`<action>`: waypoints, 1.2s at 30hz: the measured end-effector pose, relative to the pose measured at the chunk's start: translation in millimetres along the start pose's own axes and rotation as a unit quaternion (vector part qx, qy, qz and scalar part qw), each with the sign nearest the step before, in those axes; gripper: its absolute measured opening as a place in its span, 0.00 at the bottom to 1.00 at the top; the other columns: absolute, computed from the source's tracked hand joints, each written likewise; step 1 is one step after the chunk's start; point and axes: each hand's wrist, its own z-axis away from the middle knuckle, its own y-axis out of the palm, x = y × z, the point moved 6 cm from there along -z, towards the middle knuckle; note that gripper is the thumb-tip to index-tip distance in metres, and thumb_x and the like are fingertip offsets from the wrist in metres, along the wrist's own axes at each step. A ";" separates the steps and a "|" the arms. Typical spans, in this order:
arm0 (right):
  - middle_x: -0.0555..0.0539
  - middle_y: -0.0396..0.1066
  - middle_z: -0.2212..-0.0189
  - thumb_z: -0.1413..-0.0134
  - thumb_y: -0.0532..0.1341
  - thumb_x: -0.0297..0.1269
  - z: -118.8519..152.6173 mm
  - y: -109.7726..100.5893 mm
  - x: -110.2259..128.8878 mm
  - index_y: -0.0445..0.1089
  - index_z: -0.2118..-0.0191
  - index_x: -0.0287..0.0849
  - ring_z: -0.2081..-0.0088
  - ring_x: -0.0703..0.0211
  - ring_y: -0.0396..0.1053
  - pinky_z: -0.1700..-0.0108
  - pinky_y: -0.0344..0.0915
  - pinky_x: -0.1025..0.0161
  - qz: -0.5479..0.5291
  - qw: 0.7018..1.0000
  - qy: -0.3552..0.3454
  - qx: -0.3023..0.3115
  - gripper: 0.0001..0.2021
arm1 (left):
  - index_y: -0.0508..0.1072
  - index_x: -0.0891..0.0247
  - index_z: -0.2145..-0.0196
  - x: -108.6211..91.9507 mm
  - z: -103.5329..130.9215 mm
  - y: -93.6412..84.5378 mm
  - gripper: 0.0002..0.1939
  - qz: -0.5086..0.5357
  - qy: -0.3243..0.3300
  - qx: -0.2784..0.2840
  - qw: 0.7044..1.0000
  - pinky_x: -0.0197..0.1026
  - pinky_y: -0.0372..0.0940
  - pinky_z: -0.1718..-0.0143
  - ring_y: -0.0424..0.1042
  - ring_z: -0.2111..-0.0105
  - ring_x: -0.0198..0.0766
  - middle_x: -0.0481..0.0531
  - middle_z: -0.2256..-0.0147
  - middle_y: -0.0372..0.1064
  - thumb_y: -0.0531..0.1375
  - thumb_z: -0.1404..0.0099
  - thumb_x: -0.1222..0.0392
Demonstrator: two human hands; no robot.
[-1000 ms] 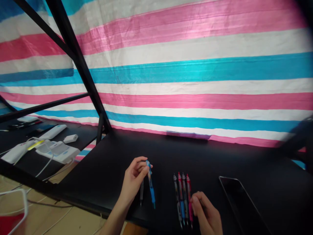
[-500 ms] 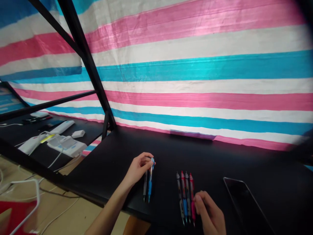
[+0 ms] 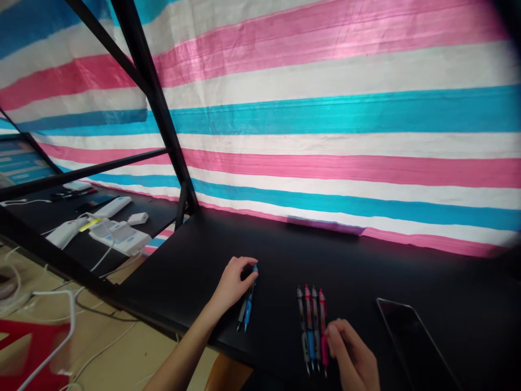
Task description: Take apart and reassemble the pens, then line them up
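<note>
Head view: blue pen (image 3: 248, 312) lies on the table (image 3: 211, 239) at left, under your left hand (image 3: 235, 282), close beside a dark pen (image 3: 241, 316). Your left thumb and index meet its far end; can't tell if they pinch or just rest. Your right hand (image 3: 353, 353) curls loosely just right of the pink pen (image 3: 324, 347), the rightmost of four pens (image 3: 311, 343) in a row; can't tell if it touches or grips anything.

Risks: uneven finger pressure could swing your blue pen into the dark one; a right-hand nudge could skew the row. Slick barrels may roll.

Hidden: the dark pen's far end, behind your left hand; your right fingertips' inner side. Frame cuts your right wrist and the phone's (image 3: 417, 345) near end.
</note>
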 end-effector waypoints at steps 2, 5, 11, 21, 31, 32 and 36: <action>0.54 0.57 0.81 0.36 0.57 0.50 0.2 0.4 1.3 0.63 0.76 0.44 0.80 0.63 0.57 0.78 0.57 0.69 0.004 1.000 0.004 0.001 0.20 | 0.81 0.55 0.61 1.3 -0.3 2.1 0.12 -0.023 0.010 0.012 1.000 0.48 0.64 0.56 0.71 0.58 0.50 0.55 0.61 0.78 0.65 0.45 0.62; 0.54 0.57 0.80 0.36 0.57 0.48 1.0 -0.8 0.0 0.64 0.75 0.44 0.79 0.63 0.58 0.77 0.57 0.69 0.002 1.000 0.010 -0.001 0.19 | 0.80 0.56 0.58 3.2 0.1 3.7 0.15 -0.055 0.020 0.023 0.998 0.49 0.65 0.54 0.71 0.56 0.49 0.55 0.58 0.76 0.64 0.44 0.64; 0.54 0.57 0.80 0.35 0.57 0.47 0.6 -2.5 -3.8 0.63 0.75 0.44 0.78 0.63 0.58 0.75 0.57 0.68 0.002 1.000 0.002 0.008 0.19 | 0.78 0.57 0.55 -1.5 7.1 4.9 0.15 -0.103 0.033 0.011 0.994 0.50 0.67 0.55 0.71 0.54 0.49 0.56 0.55 0.74 0.60 0.39 0.64; 0.54 0.56 0.81 0.35 0.56 0.49 -1.0 -0.1 4.7 0.62 0.77 0.44 0.80 0.64 0.57 0.77 0.56 0.69 -0.011 1.000 -0.005 -0.005 0.21 | 0.74 0.59 0.51 -8.9 32.2 24.0 0.17 -0.135 0.038 0.004 0.990 0.51 0.67 0.52 0.72 0.55 0.47 0.57 0.53 0.72 0.59 0.39 0.64; 0.55 0.55 0.80 0.34 0.56 0.49 -0.3 -0.5 -4.6 0.62 0.75 0.45 0.78 0.63 0.56 0.76 0.56 0.68 -0.016 1.000 0.010 0.007 0.19 | 0.71 0.60 0.52 2.9 39.4 7.5 0.17 -0.145 0.021 -0.037 0.988 0.46 0.69 0.62 0.71 0.68 0.41 0.53 0.62 0.70 0.56 0.40 0.67; 0.55 0.55 0.80 0.34 0.56 0.49 -0.2 -0.3 -4.2 0.62 0.75 0.45 0.78 0.63 0.56 0.76 0.56 0.68 -0.016 1.000 0.010 0.008 0.19 | 0.71 0.60 0.53 4.9 38.7 4.8 0.17 -0.145 0.018 -0.040 0.988 0.46 0.69 0.63 0.71 0.68 0.41 0.52 0.63 0.70 0.56 0.40 0.67; 0.55 0.56 0.81 0.34 0.55 0.49 -1.4 1.2 0.8 0.62 0.76 0.44 0.79 0.63 0.57 0.76 0.56 0.68 -0.016 1.000 0.003 0.006 0.20 | 0.72 0.60 0.55 10.8 35.4 0.8 0.15 -0.136 0.019 -0.037 0.990 0.45 0.71 0.61 0.72 0.67 0.40 0.51 0.63 0.69 0.56 0.41 0.66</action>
